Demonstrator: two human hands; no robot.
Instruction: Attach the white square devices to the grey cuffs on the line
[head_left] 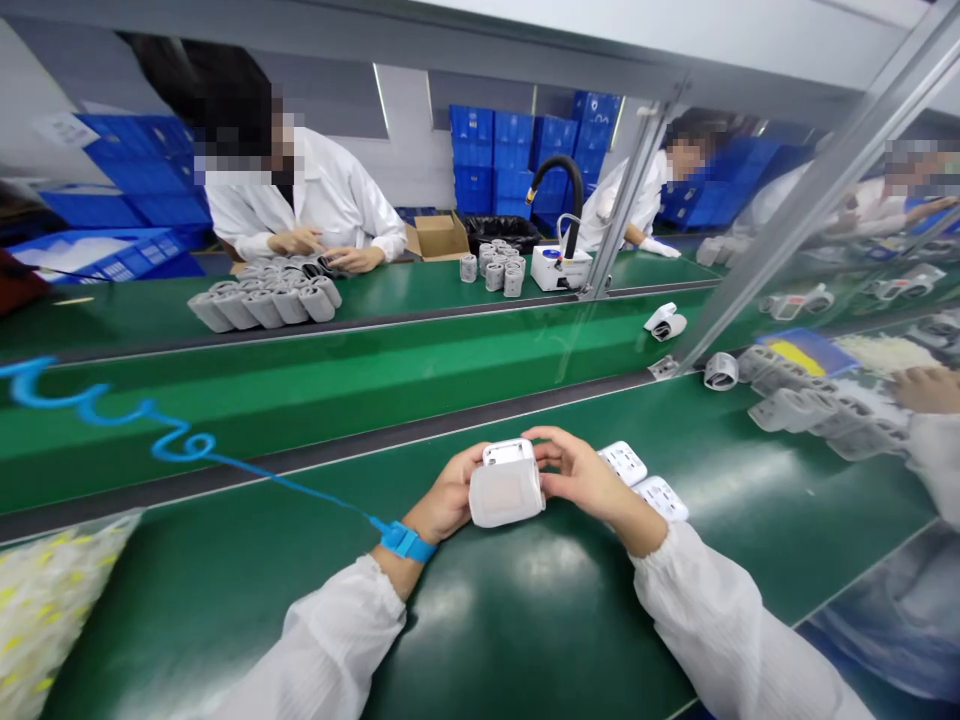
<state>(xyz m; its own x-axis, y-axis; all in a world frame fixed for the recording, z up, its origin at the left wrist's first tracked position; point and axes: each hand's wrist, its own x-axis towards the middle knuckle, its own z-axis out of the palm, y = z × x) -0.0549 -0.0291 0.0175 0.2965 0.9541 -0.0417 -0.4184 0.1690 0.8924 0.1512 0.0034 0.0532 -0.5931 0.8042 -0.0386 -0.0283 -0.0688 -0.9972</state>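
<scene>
Above the green bench, a white wrist blood pressure monitor is held between both hands, its pale cuff side toward me. An open recess with small dark contacts shows along its upper edge. My left hand grips its left side, a blue wrist strap around the wrist. On the other side, my right hand has its fingers closed around the right edge and upper corner. Two more white units, a rear one and a front one, lie face up beside my right forearm, partly hidden by it.
A coiled blue cord runs left from the strap. A plastic bag of small pieces lies at left. Beyond the green conveyor, a co-worker handles grey rolled cuffs. A metal post and more cuffs stand right.
</scene>
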